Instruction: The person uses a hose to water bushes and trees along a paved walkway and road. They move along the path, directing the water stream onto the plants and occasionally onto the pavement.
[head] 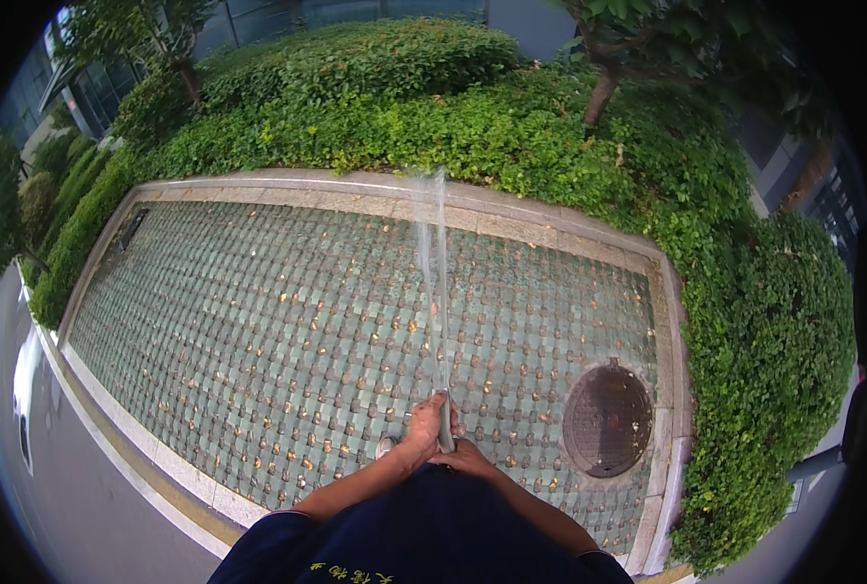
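Observation:
A greenish-grey hose (447,427) points away from my body at waist height. My left hand (426,422) grips it near its outlet, with the thumb laid at the mouth. Close to my belly, my right hand (464,458) holds the hose further back; its fingers are partly hidden. Water (442,292) leaves the mouth in two narrow streams, which reach over the stone kerb (375,201) to the low green shrubs (433,139). The rest of the hose is hidden by my hands and dark shirt.
Green grid pavers (295,292) with scattered fallen leaves lie before me. A round manhole cover (609,421) is set in them at right. Clipped hedges (776,350) and tree trunks (600,95) stand beyond the kerb. A road (105,474) with a white vehicle (23,394) runs along the left.

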The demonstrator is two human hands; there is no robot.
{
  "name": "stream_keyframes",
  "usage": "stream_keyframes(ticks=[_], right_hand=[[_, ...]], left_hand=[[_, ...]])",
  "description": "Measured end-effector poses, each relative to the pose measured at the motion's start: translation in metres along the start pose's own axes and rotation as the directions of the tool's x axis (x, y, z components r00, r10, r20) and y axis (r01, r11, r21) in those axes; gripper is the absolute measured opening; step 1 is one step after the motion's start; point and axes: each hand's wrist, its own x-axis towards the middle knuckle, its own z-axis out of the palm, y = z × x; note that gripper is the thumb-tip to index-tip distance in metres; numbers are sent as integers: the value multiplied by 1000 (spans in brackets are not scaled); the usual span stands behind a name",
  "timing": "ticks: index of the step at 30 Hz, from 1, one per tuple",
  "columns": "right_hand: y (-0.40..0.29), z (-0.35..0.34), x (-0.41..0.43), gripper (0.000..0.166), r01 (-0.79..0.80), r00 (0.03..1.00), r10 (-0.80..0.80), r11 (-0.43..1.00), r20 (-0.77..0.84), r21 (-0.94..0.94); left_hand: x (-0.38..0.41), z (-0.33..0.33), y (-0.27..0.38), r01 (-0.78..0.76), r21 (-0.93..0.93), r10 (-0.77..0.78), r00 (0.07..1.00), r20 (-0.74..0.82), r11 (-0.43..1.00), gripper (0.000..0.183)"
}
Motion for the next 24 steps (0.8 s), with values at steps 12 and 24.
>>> stream_keyframes(ticks=[12, 24], right_hand=[[-52, 11, 16, 52, 176, 984, -176, 959, -19, 222], [-80, 17, 39, 42, 67, 996, -87, 793, 3, 605]], left_hand=[[-17, -22, 19, -208, 39, 212, 953, -215, 977, 35], [-17, -40, 31, -153, 359, 205, 972, -113, 921, 44]])
